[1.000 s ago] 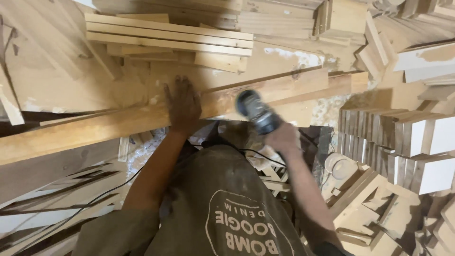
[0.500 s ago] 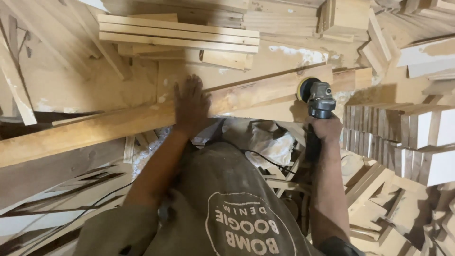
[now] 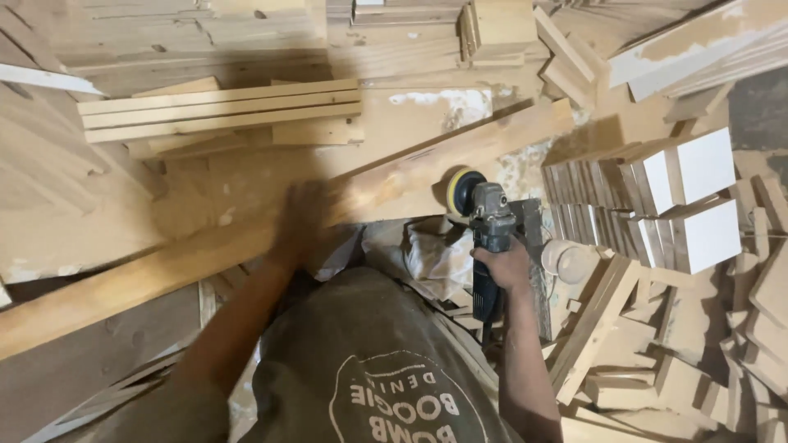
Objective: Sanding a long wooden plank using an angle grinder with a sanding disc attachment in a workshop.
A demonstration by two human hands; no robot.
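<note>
Sanding a long plank w/ a power sander.
Left hand (image 3: 302, 220) flat on plank (image 3: 246, 246) to steady it, blurred; right hand (image 3: 502, 267) clamped round angle sander (image 3: 484, 221), disc at plank edge.

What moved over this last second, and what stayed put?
The right hand swung the angle grinder from near the middle of the long plank out toward its right part, its yellow pad now at the plank's near edge. The left hand, blurred, stays on the plank's top. The grip on the grinder is unchanged; the stacked slats have not moved.

Yellow sander pad (image 3: 454, 190), pale plank (image 3: 246, 246)
</note>
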